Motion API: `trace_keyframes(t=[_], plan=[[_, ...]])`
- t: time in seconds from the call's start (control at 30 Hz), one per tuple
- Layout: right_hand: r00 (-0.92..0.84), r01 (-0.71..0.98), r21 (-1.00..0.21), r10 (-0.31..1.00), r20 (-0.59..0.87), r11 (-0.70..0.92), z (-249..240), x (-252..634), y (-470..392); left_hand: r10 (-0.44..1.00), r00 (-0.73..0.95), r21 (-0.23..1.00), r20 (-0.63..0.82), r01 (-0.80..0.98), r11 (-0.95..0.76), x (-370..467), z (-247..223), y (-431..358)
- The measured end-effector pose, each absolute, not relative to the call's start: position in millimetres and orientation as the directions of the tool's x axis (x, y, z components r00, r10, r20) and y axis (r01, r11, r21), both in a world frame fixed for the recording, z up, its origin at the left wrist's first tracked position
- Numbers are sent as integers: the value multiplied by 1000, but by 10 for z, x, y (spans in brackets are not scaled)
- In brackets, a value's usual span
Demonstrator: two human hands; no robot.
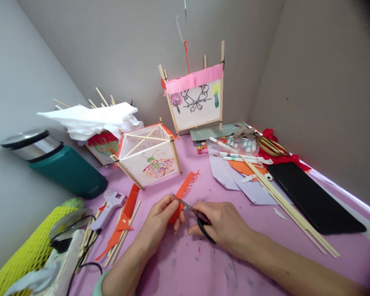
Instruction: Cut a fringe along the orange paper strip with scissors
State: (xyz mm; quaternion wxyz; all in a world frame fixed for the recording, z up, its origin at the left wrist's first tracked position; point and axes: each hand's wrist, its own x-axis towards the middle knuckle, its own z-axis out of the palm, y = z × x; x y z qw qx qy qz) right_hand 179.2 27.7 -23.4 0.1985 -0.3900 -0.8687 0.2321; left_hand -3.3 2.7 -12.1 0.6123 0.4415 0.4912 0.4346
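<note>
Between the thumb and fingers of my left hand [162,218] is a strip of orange-red paper [186,185], its far end cut into a fine fringe along one side. My right hand [223,224] grips a pair of scissors [200,222] with black handles; the blades lie across the strip close to my left thumb. Just beyond stands a lantern frame [148,164] of wooden sticks and white panels, with a colourful insect drawn on the front. More orange paper [128,213] lies to the left over several thin sticks.
A lilac glue gun [109,207], a teal bottle [69,168] and a power strip [63,263] with cables are at left. A pink-fringed lantern [197,98] hangs at the back. Bamboo sticks [286,205], a black phone [314,197], markers [243,157] and lilac paper [259,195] lie at right.
</note>
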Motion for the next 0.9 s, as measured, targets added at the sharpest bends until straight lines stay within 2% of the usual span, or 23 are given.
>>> trace_keyframes(t=[0.27,0.9], plan=[[-606,603,-547,779,159,581,-209,1801,290,977,92,981,-192,24,190,-28,-124,30],[-611,629,-516,780,134,581,-152,1813,284,989,24,988,-147,-48,148,-53,-140,43]])
